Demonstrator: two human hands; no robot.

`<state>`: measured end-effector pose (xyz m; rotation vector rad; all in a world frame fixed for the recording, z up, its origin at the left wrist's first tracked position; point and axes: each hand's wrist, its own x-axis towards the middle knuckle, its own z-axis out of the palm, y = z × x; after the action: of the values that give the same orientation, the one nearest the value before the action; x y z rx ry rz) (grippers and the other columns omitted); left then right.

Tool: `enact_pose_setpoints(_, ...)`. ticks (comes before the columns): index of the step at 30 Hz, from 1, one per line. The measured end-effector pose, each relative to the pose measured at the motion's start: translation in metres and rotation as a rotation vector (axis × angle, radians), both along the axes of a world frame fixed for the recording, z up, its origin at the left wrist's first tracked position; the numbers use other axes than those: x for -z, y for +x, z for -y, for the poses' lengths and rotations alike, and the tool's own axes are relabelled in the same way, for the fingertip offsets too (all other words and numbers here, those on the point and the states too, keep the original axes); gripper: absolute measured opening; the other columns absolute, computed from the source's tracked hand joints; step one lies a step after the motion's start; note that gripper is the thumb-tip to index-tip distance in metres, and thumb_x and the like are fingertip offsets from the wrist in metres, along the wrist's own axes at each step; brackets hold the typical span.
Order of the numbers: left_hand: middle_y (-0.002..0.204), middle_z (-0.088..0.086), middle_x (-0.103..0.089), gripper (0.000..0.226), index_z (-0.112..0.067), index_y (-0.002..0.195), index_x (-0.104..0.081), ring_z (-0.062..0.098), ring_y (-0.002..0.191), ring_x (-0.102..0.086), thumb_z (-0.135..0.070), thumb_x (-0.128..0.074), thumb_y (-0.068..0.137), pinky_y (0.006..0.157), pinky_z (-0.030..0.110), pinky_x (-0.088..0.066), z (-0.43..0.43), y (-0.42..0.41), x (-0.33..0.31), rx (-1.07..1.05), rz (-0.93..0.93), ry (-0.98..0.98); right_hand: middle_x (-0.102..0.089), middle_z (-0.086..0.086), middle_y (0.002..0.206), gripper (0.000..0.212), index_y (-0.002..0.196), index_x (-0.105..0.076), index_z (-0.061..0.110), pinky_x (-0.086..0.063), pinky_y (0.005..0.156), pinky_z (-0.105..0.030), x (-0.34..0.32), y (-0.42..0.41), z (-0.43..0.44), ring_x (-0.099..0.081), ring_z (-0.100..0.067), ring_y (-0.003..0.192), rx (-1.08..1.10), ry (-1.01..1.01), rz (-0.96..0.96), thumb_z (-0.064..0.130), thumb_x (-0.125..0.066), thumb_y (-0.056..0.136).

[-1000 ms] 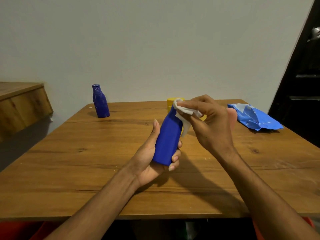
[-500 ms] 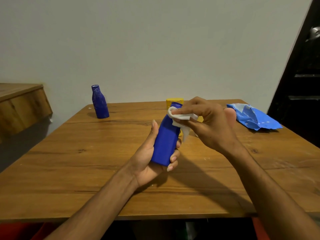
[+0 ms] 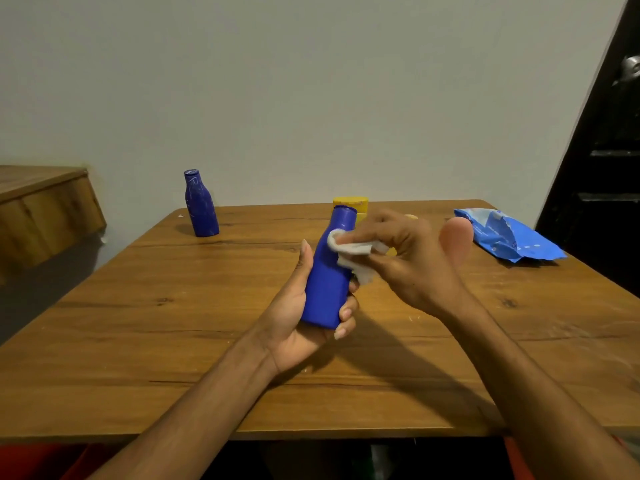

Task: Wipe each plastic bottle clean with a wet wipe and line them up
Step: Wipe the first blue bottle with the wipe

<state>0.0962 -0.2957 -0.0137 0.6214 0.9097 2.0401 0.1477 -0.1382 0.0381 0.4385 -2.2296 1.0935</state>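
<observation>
Right now the left hand (image 3: 294, 317) is wrapped round the lower half of a blue bottle (image 3: 329, 271), thumb up the left side, fingers curled under and behind the base, held up off the table (image 3: 173, 341) near the middle and leaning a bit to the right. The right hand (image 3: 408, 261) has a white wipe (image 3: 349, 249) pinched between thumb and fingertips, mostly closed, pressing it on the bottle's shoulder just below the neck.

Risks, as I read them:
- Grip is low on the bottle and the wipe pushes high and sideways. A hard stroke could lever the bottle out of the left hand, esp. if the plastic is wet and slick.
- Wipe is bunched small w/ a loose tail hanging. Only a small patch touches, so parts of the body, and the base under the left fingers, could get missed unless the bottle is turned.
- A yellow bottle (image 3: 350, 202) stands just behind the held one, mostly hidden by it and the right hand. A long stroke away from the person could knock it over.
- A 2nd blue bottle (image 3: 201, 206) stands upright at the far left, well apart from the others. It looks scuffed w/ pale marks, so prob. not cleaned yet; can't tell for sure.
- No real line yet, so putting this one down at random would leave the row crooked.
- Wipe pack (image 3: 509, 237) lies far right, crumpled. Whether it's open I can't tell; if open, wipes may dry out.
</observation>
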Motion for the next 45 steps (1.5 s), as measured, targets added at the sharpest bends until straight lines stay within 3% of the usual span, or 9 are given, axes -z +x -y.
enact_pose_setpoints(3,0.084,0.01,-0.058,0.063,-0.017,0.129,-0.058,0.016,0.061,-0.053,-0.064,-0.037,0.092,0.047,0.027,-0.047,-0.001,-0.001,-0.002,-0.053,-0.007,-0.003,-0.065,0.007,0.092,0.019,0.1,-0.074,0.022,-0.051,0.071,-0.022,0.001,0.0,0.003,-0.061,-0.009,0.088,-0.038,0.051,0.051,0.019,-0.071,0.081)
enact_pose_setpoints(8,0.088,0.01,-0.058,0.063,-0.011,0.119,-0.056,0.017,0.063,-0.053,-0.064,-0.037,0.092,0.049,0.028,-0.047,-0.001,0.001,-0.002,-0.032,0.017,0.004,-0.064,0.005,0.094,0.02,0.103,-0.072,0.023,-0.047,0.068,-0.013,0.011,-0.009,0.008,-0.06,-0.006,0.088,0.145,-0.129,-0.121,0.028,-0.066,0.084)
enact_pose_setpoints(13,0.091,0.008,-0.057,0.066,-0.009,0.122,-0.053,0.016,0.065,-0.053,-0.066,-0.038,0.092,0.05,0.028,-0.05,-0.001,0.002,0.001,0.047,-0.024,-0.016,-0.065,0.004,0.094,0.021,0.108,-0.07,0.023,-0.049,0.069,-0.015,0.003,-0.007,0.0,-0.061,-0.007,0.089,0.231,-0.143,-0.245,0.019,-0.066,0.087)
enact_pose_setpoints(16,0.092,0.009,-0.057,0.066,-0.009,0.123,-0.053,0.016,0.065,-0.054,-0.065,-0.041,0.09,0.05,0.028,-0.05,-0.001,0.002,0.001,0.073,-0.039,-0.021,-0.064,0.008,0.093,0.022,0.106,-0.069,0.024,-0.048,0.07,-0.011,-0.002,-0.004,-0.004,-0.061,-0.002,0.091,0.233,-0.143,-0.249,0.015,-0.067,0.087)
enact_pose_setpoints(21,0.092,0.009,-0.056,0.066,-0.009,0.122,-0.054,0.016,0.065,-0.054,-0.065,-0.041,0.09,0.051,0.028,-0.05,0.001,0.002,0.001,0.082,-0.036,-0.013,-0.065,-0.001,0.098,0.019,0.105,-0.07,0.022,-0.049,0.071,-0.013,-0.005,-0.002,-0.003,-0.06,-0.008,0.093,0.111,-0.097,-0.169,0.019,-0.066,0.086)
enact_pose_setpoints(25,0.091,0.009,-0.057,0.065,-0.01,0.122,-0.053,0.016,0.065,-0.054,-0.065,-0.041,0.09,0.051,0.028,-0.05,0.001,0.003,0.001,0.087,-0.035,-0.017,-0.063,0.002,0.096,0.022,0.107,-0.067,0.027,-0.048,0.072,-0.012,-0.003,-0.003,-0.001,-0.059,-0.005,0.092,0.193,-0.091,-0.238,0.017,-0.065,0.087)
enact_pose_setpoints(32,0.091,0.01,-0.058,0.062,-0.012,0.118,-0.056,0.017,0.064,-0.053,-0.064,-0.035,0.094,0.049,0.029,-0.048,0.002,0.0,-0.001,-0.028,-0.097,-0.052,-0.061,0.007,0.096,0.024,0.101,-0.072,0.025,-0.049,0.073,-0.017,-0.009,0.008,-0.001,-0.057,-0.005,0.092,-0.015,0.157,0.049,0.026,-0.069,0.078)
enact_pose_setpoints(39,0.092,0.009,-0.058,0.067,-0.009,0.122,-0.054,0.017,0.066,-0.053,-0.065,-0.043,0.089,0.051,0.029,-0.05,0.0,0.001,0.002,0.031,-0.078,-0.06,-0.064,0.001,0.095,0.022,0.107,-0.069,0.026,-0.045,0.07,-0.011,0.0,-0.002,0.001,-0.058,-0.004,0.089,0.272,-0.08,-0.272,0.016,-0.066,0.087)
enact_pose_setpoints(45,0.086,0.01,-0.058,0.064,-0.014,0.125,-0.058,0.017,0.063,-0.053,-0.064,-0.033,0.093,0.049,0.028,-0.048,0.001,-0.003,-0.001,-0.08,-0.081,-0.035,-0.062,0.009,0.095,0.022,0.104,-0.072,0.023,-0.045,0.07,-0.012,-0.003,0.004,0.007,-0.057,-0.003,0.089,0.041,0.132,0.043,0.02,-0.068,0.083)
